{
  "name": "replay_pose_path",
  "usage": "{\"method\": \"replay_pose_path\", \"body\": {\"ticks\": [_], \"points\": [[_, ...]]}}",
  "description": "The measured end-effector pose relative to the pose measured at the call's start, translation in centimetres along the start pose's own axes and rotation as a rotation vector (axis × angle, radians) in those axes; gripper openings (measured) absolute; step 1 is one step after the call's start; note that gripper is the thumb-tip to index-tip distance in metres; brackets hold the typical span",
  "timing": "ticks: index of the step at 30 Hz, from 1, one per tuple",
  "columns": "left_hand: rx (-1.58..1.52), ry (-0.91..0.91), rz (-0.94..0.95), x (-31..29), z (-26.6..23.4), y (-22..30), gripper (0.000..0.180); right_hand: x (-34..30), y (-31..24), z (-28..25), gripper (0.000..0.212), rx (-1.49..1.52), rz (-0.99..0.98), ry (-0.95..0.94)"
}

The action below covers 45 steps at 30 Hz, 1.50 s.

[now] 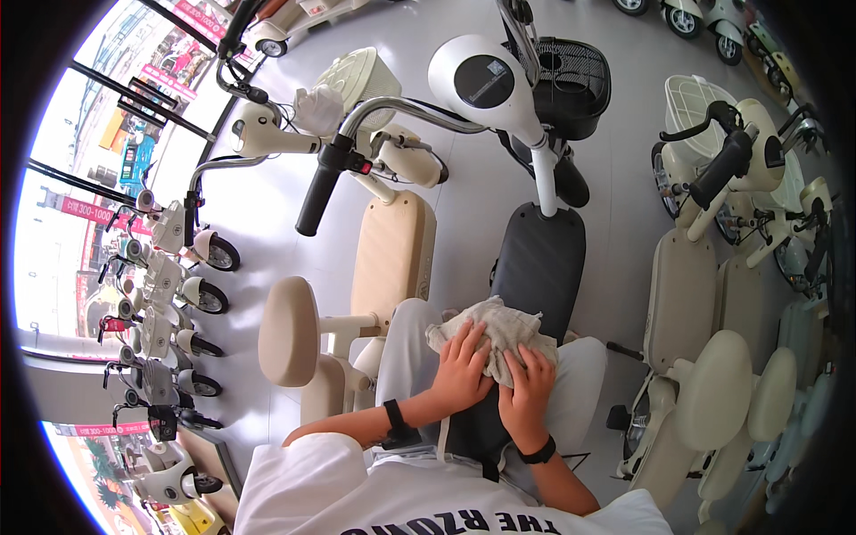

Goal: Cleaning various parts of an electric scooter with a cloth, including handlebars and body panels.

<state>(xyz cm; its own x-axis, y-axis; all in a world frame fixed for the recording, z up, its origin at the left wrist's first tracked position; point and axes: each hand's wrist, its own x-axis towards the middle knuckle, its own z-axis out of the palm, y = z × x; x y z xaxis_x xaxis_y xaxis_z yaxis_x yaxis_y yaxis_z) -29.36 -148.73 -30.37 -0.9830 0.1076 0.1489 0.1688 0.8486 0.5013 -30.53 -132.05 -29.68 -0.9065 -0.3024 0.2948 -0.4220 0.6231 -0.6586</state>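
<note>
"State of each hand?"

"My left hand (pixel 461 367) lies palm down on the beige cloth (pixel 508 321) — fingers spread. My right hand (pixel 527 392) rests on its near right part, fingers likewise apart."

"Position of the cloth?"

"Crumpled, over the near part of the dark panel (pixel 541 259) — behind the white steering column (pixel 543 174). A beige scooter (pixel 392 259) stands just to the left, its handlebar grip pointing towards me"

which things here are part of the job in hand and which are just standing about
In use:
- beige cloth, under the left hand and right hand
- dark-decked scooter, probably

Just around:
- beige scooter to the left
- cream scooters to the right
- row of small scooters, far left
</note>
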Motion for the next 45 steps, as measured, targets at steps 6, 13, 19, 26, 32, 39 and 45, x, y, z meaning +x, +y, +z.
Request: {"method": "replay_pose_path", "body": {"ticks": [6, 13, 19, 26, 32, 39, 45], "points": [[-0.069, -0.009, 0.004, 0.9, -0.4, -1.3, 0.059, 0.7, 0.0, 0.7, 0.044, 0.01, 0.05, 0.028], [-0.161, 0.082, 0.01, 0.1, 0.0, -2.8, 0.053, 1.2, -0.7, 2.0, 0.044, -0.05, -0.001, 0.139], [-0.289, 0.175, 0.095, 0.3, 0.9, -3.9, 0.041, 0.4, -0.7, 1.4, 0.045, -0.121, -0.026, 0.144], [-0.047, -0.01, 0.261, -5.3, -2.4, -5.0, 0.041, -1.8, -2.1, 1.4, 0.047, -0.227, -0.09, 0.082], [-0.085, -0.053, 0.212, -6.2, -2.7, -3.4, 0.041, -2.2, -1.8, -0.1, 0.046, -0.159, -0.081, 0.07], [-0.175, -0.033, 0.163, -5.1, -1.8, 0.0, 0.039, -2.5, 1.1, -2.6, 0.048, -0.098, -0.067, 0.033], [-0.23, -0.013, 0.157, -4.7, -0.6, 2.5, 0.034, -3.4, 3.8, -4.1, 0.049, -0.129, -0.093, 0.064]]}}
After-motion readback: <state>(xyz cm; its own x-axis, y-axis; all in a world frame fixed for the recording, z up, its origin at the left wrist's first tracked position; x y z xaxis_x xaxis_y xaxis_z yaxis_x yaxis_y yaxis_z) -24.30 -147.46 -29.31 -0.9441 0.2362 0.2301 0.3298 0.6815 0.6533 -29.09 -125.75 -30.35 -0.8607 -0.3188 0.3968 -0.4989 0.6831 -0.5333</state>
